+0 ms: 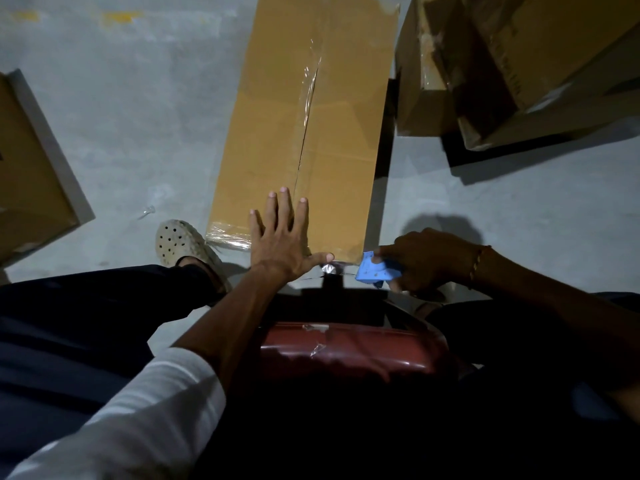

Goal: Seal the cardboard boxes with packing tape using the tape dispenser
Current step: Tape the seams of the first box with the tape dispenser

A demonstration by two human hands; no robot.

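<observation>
box (304,133) on floor, centre frame, clear tape along upper seam, lower seam bare | left hand (280,237) flat, fingers spread, pressing near end | right hand (422,261) fingers curled round blue tape dispenser (375,271) at lower-right corner | risk: tape wrinkles or drifts off seam if box slides or the pull angles sideways

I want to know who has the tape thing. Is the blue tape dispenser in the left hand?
No, the right hand grips the blue tape dispenser, while the left hand presses flat on the cardboard box.
</observation>
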